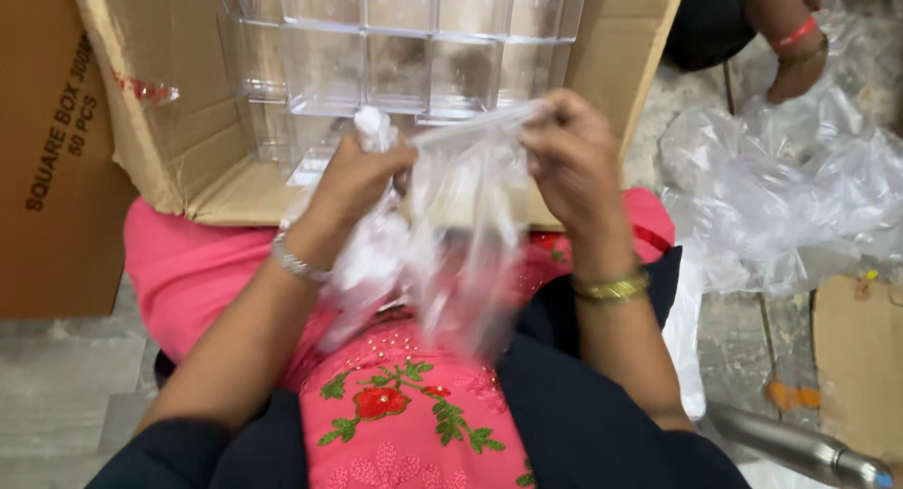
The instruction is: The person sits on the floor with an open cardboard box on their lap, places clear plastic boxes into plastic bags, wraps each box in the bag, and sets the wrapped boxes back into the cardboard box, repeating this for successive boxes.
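pink floral-embroidered top | dark navy drape | silver bangle, perhaps a watch | gold bangle

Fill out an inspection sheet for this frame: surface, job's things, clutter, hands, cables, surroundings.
Surface: no table; work is done over the lap, pink embroidered garment, above a grey floor.
Job's things: thin clear plastic bag stretched between both hands; open cardboard carton lying on its side, holding stacked clear square boxes.
Clutter: heap of loose clear plastic wrap at right; flat cardboard piece; metal cylinder at lower right.
Hands: left hand grips the bag's bunched edge; right hand pinches the other edge.
Cables: nothing seen.
Surroundings: second brown carton at left; another person's arm at upper right.
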